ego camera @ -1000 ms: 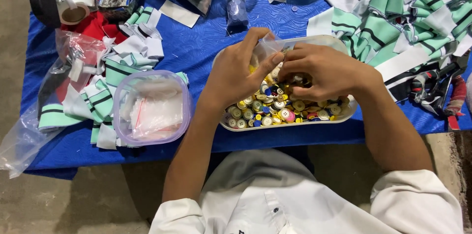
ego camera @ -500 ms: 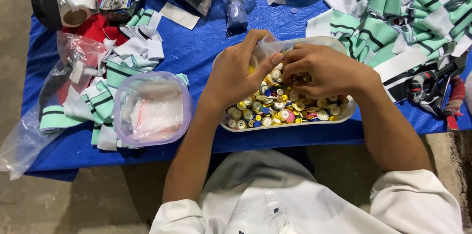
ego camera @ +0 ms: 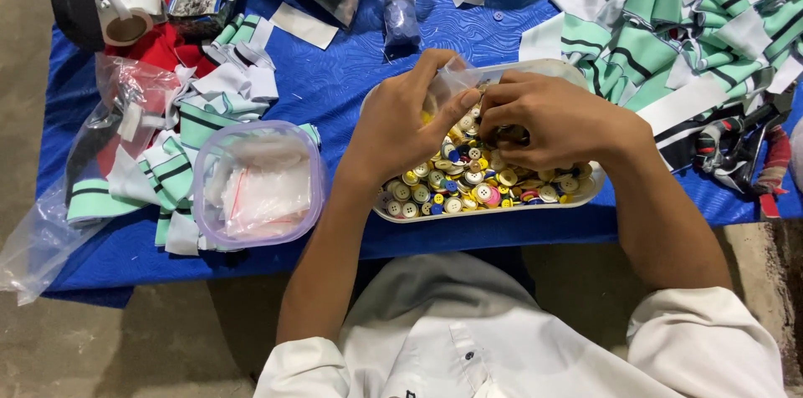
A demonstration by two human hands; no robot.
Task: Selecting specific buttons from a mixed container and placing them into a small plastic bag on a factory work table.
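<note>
The blue-covered bench (ego camera: pixel 335 72) carries heaps of green-striped fabric pieces (ego camera: pixel 694 22), a lidded clear tub (ego camera: pixel 259 185) and, at the near edge, a white tray (ego camera: pixel 585 191) full of mixed buttons (ego camera: pixel 468 185). Over that tray the left hand (ego camera: pixel 401 126) pinches a small clear bag (ego camera: pixel 456 80) at its mouth, while the right hand (ego camera: pixel 552 118) is curled tight, its grip seemingly on a few buttons, just beside the bag. Against half a second ago, both hands sit almost unmoved and the bag remains pinched above the tray.
</note>
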